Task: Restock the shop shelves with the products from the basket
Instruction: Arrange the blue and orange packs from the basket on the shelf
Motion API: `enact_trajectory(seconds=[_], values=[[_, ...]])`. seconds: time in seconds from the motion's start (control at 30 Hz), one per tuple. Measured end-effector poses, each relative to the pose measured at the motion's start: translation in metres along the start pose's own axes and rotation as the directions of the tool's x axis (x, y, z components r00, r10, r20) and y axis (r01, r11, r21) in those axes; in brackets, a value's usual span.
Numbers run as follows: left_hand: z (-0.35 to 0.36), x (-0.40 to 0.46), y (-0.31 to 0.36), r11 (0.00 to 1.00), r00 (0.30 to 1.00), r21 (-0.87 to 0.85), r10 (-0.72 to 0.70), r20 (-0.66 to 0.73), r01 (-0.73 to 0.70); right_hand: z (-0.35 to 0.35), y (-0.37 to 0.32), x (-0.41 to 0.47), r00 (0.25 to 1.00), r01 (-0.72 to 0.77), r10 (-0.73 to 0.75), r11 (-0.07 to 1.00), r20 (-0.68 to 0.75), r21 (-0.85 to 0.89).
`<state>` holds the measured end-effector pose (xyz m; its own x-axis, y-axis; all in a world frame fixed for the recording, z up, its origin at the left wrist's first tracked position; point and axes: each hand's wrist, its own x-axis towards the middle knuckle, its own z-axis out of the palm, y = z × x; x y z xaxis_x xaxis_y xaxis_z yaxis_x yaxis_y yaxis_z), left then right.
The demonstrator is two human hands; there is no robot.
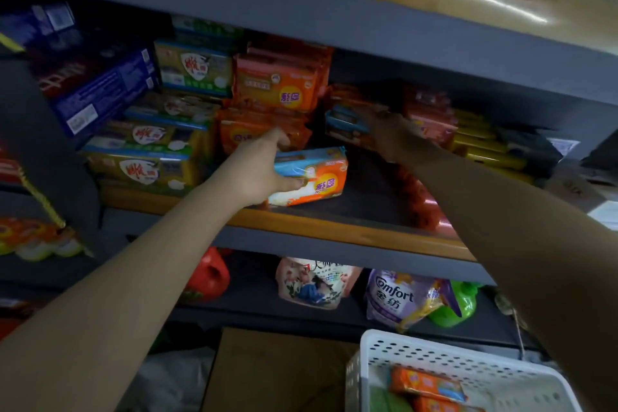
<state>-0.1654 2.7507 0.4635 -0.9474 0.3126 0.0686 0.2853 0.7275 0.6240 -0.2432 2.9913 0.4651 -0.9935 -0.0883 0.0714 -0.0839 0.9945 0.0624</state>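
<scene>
My left hand (257, 170) grips an orange, white and blue soap pack (314, 177) and holds it on the middle shelf (301, 224), in the gap between the stacks. My right hand (391, 134) reaches deeper into the same shelf and rests on a dark stack of orange and blue soap packs (347, 124); whether it grips one I cannot tell. A white perforated basket (434, 354) stands at the lower right with orange soap packs (428, 381) inside.
Yellow-green soap packs (143, 157) and orange packs (277, 84) fill the shelf's left side, blue boxes (100, 90) beyond them. Yellow packs (485, 140) lie at the right. The lower shelf holds a red bottle (207, 274), refill pouches (398, 298) and a green bottle (458, 304). A cardboard box (277, 368) sits below.
</scene>
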Motion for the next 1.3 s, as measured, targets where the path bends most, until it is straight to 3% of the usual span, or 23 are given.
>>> enact_trajectory(seconds=[0.07, 0.17, 0.27, 0.37, 0.43, 0.5, 0.57, 0.6, 0.67, 0.73, 0.87, 0.97, 1.03, 1.1, 1.17, 1.23, 1.3], values=[[-0.001, -0.002, 0.002, 0.999, 0.999, 0.027, -0.033, 0.020, 0.032, -0.002, -0.001, -0.008, 0.999, -0.032, 0.032, 0.998, 0.008, 0.050], [-0.002, -0.001, 0.009, 0.998, 0.999, 0.042, -0.038, 0.035, 0.037, -0.008, -0.003, -0.014, 0.991, -0.106, 0.127, 0.940, -0.044, 0.324], [0.004, 0.003, 0.012, 0.999, 1.000, 0.052, -0.014, -0.001, 0.014, -0.014, -0.006, -0.016, 0.954, -0.118, 0.254, 0.806, -0.159, 0.580], [0.013, 0.007, 0.009, 0.999, 0.998, -0.047, 0.001, -0.070, -0.004, -0.026, -0.008, -0.018, 0.868, -0.015, 0.396, 0.624, -0.299, 0.781], [0.016, 0.009, 0.006, 0.989, 0.993, -0.149, -0.037, -0.116, 0.020, -0.032, -0.006, -0.020, 0.853, 0.010, 0.352, 0.727, -0.385, 0.687], [0.016, 0.012, 0.005, 0.980, 0.990, -0.191, -0.076, -0.116, 0.053, -0.037, -0.004, -0.020, 0.885, -0.018, 0.158, 0.952, -0.438, 0.307], [0.017, 0.014, 0.005, 0.988, 0.996, -0.151, -0.053, -0.066, 0.042, -0.038, -0.011, -0.017, 0.935, 0.046, -0.076, 0.994, -0.347, -0.094], [0.017, 0.014, 0.004, 0.991, 0.998, -0.134, -0.029, -0.050, 0.022, -0.038, -0.016, -0.013, 0.947, 0.108, -0.155, 0.979, -0.281, -0.175], [0.018, 0.012, 0.005, 0.993, 0.999, -0.115, 0.004, -0.054, -0.010, -0.033, -0.026, 0.001, 0.932, 0.275, -0.302, 0.949, -0.202, -0.152], [0.019, 0.011, 0.004, 0.996, 0.997, -0.090, 0.002, -0.077, -0.009, -0.028, -0.035, 0.016, 0.925, 0.359, -0.355, 0.933, -0.137, 0.006], [0.021, 0.011, 0.002, 0.996, 0.993, -0.070, -0.070, -0.093, 0.064, -0.014, -0.027, 0.029, 0.988, 0.153, -0.136, 0.952, -0.079, 0.267], [0.024, 0.012, 0.002, 0.991, 0.993, -0.109, -0.082, -0.084, 0.072, 0.000, -0.007, 0.023, 0.998, 0.059, -0.059, 0.967, -0.009, 0.249], [0.025, 0.013, 0.003, 0.990, 0.996, -0.132, -0.055, -0.075, 0.045, 0.000, -0.001, 0.019, 0.997, 0.060, -0.050, 0.978, -0.057, 0.197], [0.025, 0.011, 0.009, 0.984, 0.995, -0.177, -0.024, -0.101, 0.005, -0.009, -0.001, 0.008, 0.977, 0.093, -0.056, 0.980, -0.204, 0.176], [0.021, 0.012, 0.019, 0.968, 0.973, -0.247, -0.026, -0.231, -0.033, -0.024, 0.002, -0.013, 0.937, 0.168, -0.084, 0.959, -0.338, 0.228], [0.013, 0.019, 0.035, 0.969, 0.917, -0.227, -0.001, -0.400, -0.098, -0.039, 0.008, -0.040, 0.938, 0.196, -0.091, 0.936, -0.335, 0.293], [0.008, 0.032, 0.052, 0.986, 0.908, -0.067, 0.110, -0.405, -0.150, -0.048, 0.015, -0.060, 0.965, 0.161, -0.085, 0.939, -0.247, 0.305]])
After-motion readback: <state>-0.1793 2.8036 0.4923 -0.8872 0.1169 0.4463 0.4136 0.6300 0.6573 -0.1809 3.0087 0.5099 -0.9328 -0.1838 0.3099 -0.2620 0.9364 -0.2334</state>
